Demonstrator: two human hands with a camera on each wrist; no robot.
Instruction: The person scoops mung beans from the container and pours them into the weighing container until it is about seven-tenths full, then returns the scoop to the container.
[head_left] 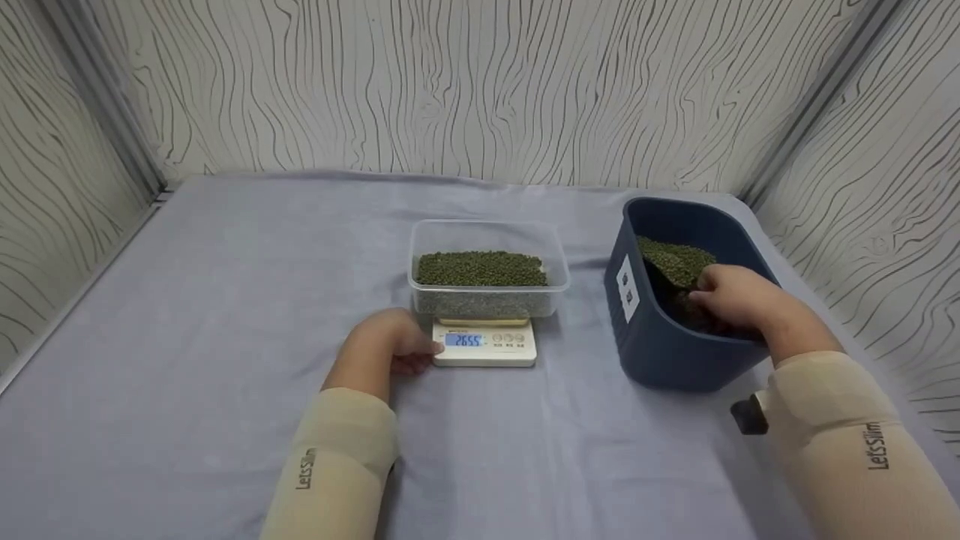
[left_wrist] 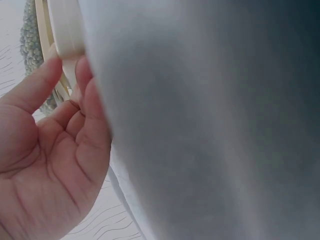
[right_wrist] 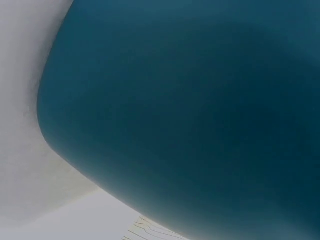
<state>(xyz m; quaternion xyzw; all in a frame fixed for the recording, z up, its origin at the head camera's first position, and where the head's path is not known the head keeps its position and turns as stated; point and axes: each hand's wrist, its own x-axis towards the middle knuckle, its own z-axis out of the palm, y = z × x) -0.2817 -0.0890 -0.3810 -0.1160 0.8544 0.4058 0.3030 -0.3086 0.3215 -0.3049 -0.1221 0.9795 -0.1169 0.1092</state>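
A white kitchen scale [head_left: 486, 355] with a lit display, its digits looking like 265.5, stands mid-table. On it sits a clear plastic container [head_left: 489, 301] partly filled with green beans [head_left: 481, 268], which look like mung beans. My left hand [head_left: 394, 341] pinches the scale's left front corner; in the left wrist view, thumb and fingertips meet its edge. Inside a deep blue bin [head_left: 667, 360] at the right, my right hand [head_left: 739, 300] grips what looks like a dark scoop [head_left: 660, 283], beans heaped beside the fingers. The hand's lower part is hidden by the bin's wall.
A grey-lavender cloth [head_left: 225, 300] covers the table. Behind it rises a wall [head_left: 390, 90] with a wood-grain pattern, and metal posts stand at both back corners. The bin bears a white label [head_left: 628, 289]; its outside fills most of the right wrist view.
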